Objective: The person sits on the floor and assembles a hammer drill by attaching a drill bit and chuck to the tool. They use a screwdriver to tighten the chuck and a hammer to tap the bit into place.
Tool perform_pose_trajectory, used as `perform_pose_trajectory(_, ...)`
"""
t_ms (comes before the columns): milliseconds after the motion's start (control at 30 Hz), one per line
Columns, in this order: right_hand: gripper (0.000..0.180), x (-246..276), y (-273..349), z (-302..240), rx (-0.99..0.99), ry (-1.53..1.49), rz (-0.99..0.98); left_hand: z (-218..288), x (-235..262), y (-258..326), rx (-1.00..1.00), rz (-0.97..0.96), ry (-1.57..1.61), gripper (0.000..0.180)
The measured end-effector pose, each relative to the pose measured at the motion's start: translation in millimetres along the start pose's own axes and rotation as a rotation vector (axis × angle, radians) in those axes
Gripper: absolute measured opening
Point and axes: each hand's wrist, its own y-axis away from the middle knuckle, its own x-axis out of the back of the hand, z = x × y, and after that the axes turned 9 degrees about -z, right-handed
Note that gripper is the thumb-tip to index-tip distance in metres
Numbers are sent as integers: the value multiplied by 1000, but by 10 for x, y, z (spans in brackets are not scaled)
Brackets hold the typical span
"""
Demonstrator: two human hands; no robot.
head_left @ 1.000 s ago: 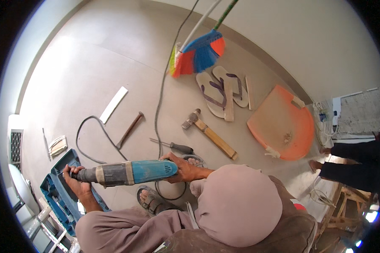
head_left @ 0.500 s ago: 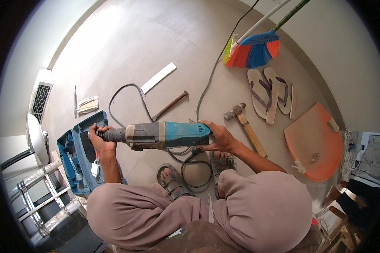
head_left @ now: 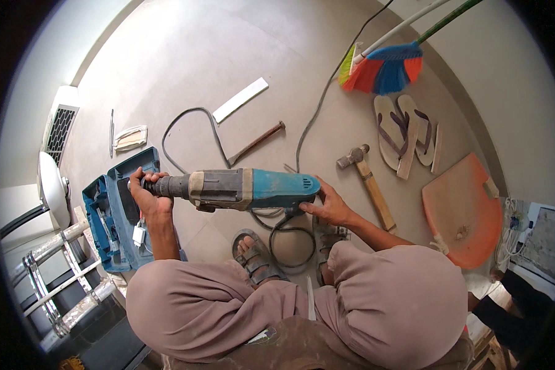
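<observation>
A: Above the floor, over the knees: rotary hammer drill level. Left hand clenched on its nose.
B: Right hand grips the rear handle; open blue case just left.

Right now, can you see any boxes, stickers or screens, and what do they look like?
Tool case: open blue plastic box on the floor, under the left hand.
Label on the drill: small pale patch on its blue-green body, too blurred to tell more.
No screens show.
</observation>
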Motion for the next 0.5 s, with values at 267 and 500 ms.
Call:
perform_pose_trajectory(267,76,-62,9,-117,-41,65,4,48,2,95,-12,-17,6,19)
perform_pose_trajectory(500,74,-49,9,-26,101,300,-162,89,180,133,30,-114,71,16)
